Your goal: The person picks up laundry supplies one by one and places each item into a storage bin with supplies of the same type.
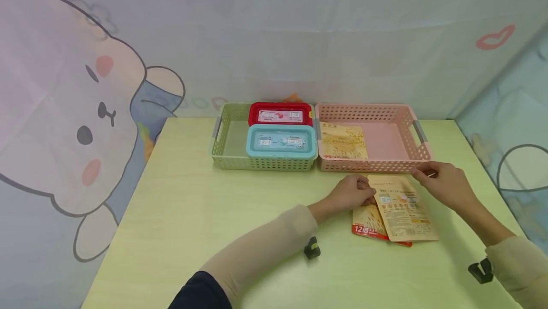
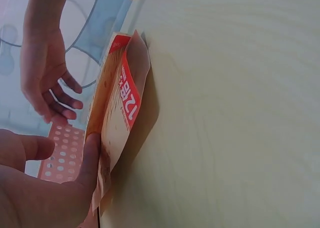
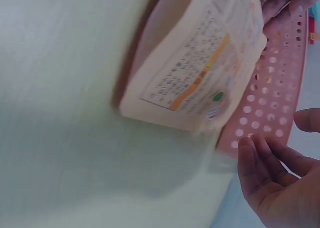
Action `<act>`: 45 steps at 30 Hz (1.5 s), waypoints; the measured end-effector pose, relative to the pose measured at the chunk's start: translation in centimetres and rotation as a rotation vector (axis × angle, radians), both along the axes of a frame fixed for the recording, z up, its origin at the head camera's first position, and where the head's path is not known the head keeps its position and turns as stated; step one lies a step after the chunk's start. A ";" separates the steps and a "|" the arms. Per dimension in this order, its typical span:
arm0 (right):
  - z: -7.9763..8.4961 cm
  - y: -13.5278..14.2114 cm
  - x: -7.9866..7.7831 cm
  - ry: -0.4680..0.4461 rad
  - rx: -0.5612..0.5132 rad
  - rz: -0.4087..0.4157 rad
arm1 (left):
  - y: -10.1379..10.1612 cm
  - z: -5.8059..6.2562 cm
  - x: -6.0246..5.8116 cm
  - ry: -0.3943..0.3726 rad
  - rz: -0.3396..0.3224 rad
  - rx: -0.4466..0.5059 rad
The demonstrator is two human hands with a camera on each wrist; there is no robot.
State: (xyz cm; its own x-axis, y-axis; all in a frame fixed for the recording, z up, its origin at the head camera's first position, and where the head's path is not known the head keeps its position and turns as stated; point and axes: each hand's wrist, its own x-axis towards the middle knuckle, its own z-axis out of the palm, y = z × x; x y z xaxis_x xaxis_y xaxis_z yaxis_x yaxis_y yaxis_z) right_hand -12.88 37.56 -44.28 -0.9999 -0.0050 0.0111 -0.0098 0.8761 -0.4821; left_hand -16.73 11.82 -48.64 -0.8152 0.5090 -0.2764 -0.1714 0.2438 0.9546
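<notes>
My left hand (image 1: 348,192) grips the upper left edge of a tan pouch (image 1: 404,209), printed side up. Thumb and forefinger stand apart in the left wrist view, the forefinger against the pouch's edge. Beneath it lies a second pouch (image 1: 366,221) with a red band marked 12倍, largely covered. To the right, my right hand (image 1: 447,185) hangs by the front right corner of the pink basket (image 1: 389,140). Its thumb is apart from the bent fingers and nothing is between them, as the right wrist view shows.
Inside the pink basket, another tan pouch (image 1: 344,141) lies on the left. The green basket (image 1: 233,130) beside it holds a red-lidded box (image 1: 280,114) and a light blue box (image 1: 281,141). A printed curtain (image 1: 257,28) hangs behind the table (image 1: 180,214).
</notes>
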 end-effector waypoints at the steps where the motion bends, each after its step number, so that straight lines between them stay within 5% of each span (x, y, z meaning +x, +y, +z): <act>1: -0.2 0.2 0.1 -0.016 -0.006 -0.005 | 0.1 0.0 0.0 -0.014 0.010 0.011; 10: -1.0 1.7 0.2 -0.170 -0.062 -0.039 | 0.7 -0.5 -0.8 -0.118 0.100 0.146; 22: -1.2 2.0 -1.1 -0.427 -0.253 -0.037 | 0.8 -2.2 -1.9 -0.157 0.116 0.259; 34: -2.8 3.1 -1.1 -0.505 -0.313 -0.014 | 1.4 -3.8 -1.3 -0.083 0.090 0.191; 45: -3.3 3.2 -1.2 -0.510 -0.289 0.042 | 1.2 -3.7 -1.0 -0.077 0.078 0.136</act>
State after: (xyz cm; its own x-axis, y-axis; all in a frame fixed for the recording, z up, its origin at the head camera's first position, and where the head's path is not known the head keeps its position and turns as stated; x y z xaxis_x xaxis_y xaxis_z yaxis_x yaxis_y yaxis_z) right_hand -14.06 40.80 -47.55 -0.8783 -0.1137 -0.4644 0.2539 0.7120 -0.6546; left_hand -17.74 13.05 -52.32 -0.8327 0.4823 -0.2721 -0.2582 0.0965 0.9613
